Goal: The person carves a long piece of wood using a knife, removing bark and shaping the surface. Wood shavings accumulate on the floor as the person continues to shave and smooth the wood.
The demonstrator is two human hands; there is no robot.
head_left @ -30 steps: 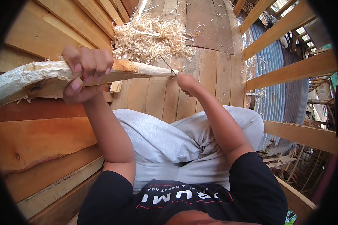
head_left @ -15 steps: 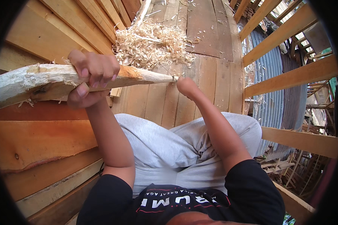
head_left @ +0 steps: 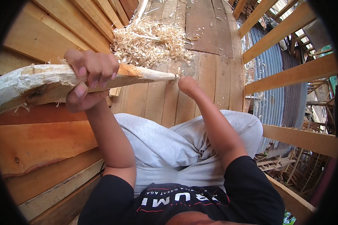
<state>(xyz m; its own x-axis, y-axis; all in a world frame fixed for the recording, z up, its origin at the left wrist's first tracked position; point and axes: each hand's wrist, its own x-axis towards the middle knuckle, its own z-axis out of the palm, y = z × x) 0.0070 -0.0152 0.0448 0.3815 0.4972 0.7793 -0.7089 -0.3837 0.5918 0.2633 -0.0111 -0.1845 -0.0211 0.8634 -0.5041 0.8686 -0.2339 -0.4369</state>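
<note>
A long pale piece of peeled wood (head_left: 33,80) comes in from the left and tapers to a thin point in front of me. My left hand (head_left: 91,77) is wrapped around its thicker part, fingers over the top and thumb below. Just right of the pointed end, my right hand (head_left: 188,86) is closed in a fist. Whatever it grips is almost wholly hidden behind the fist. A small curl of wood stands at the tip, beside the knuckles.
Wood shavings (head_left: 150,43) are heaped on the plank floor (head_left: 204,73) beyond the wood. Stacked boards (head_left: 45,138) line my left side. A slatted wooden railing (head_left: 293,75) runs along the right, with corrugated metal sheets (head_left: 268,101) below it. My legs (head_left: 169,146) are folded in front.
A thin dark line that crossed the wood near its tip no longer shows. My right fist has shifted very slightly; my left hand keeps its grip on the wood.
</note>
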